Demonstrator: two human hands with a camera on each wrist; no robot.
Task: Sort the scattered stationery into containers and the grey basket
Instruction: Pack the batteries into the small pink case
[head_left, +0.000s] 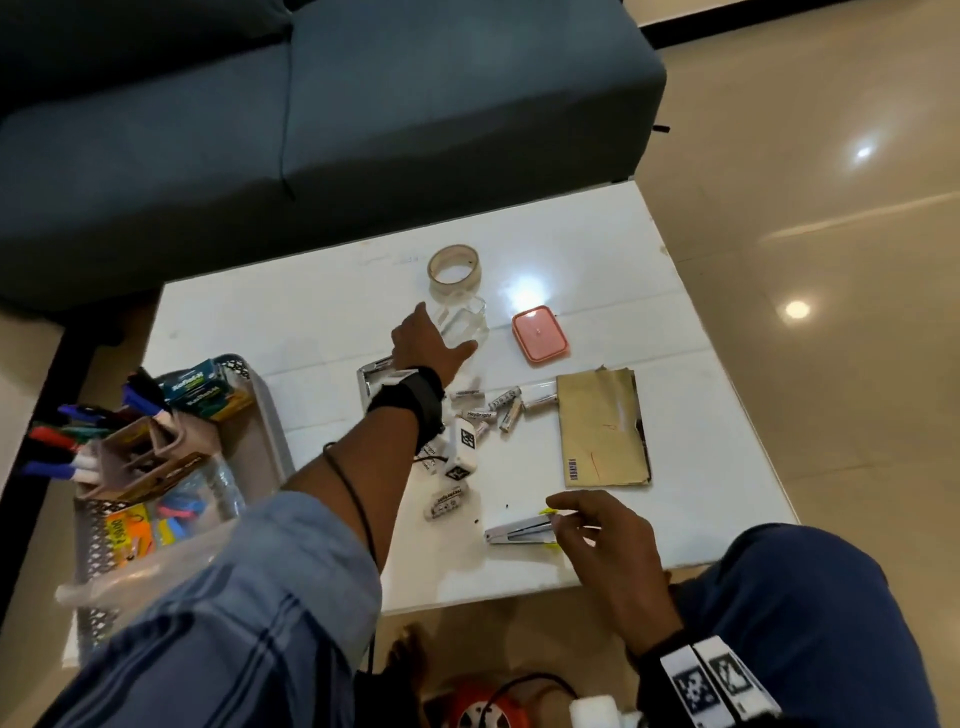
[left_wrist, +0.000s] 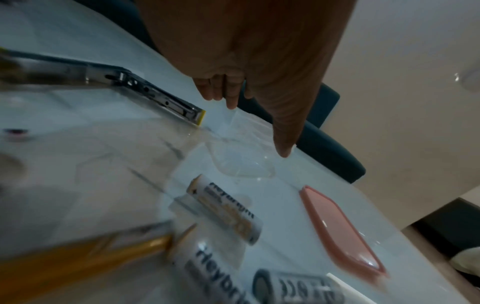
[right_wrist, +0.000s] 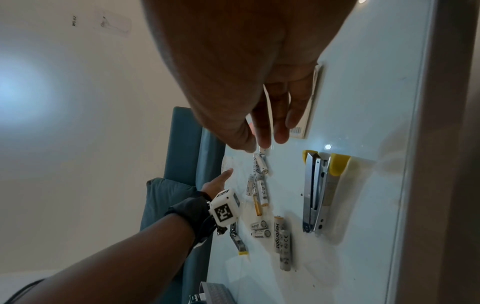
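Observation:
A clear plastic container stands mid-table. My left hand reaches to it with fingers straight and spread, the thumb tip at the rim of the clear container; I cannot tell if it grips. Nearer the front edge, my right hand hovers over a silver stapler with yellow ends. In the right wrist view the right hand has relaxed fingers and holds nothing, and the stapler lies flat. Several white batteries lie scattered between the hands. The grey basket is at the left.
A second stapler lies under my left wrist. A tape roll, a pink lid and a brown envelope lie on the white table. Markers and packets fill the basket. A blue sofa stands behind.

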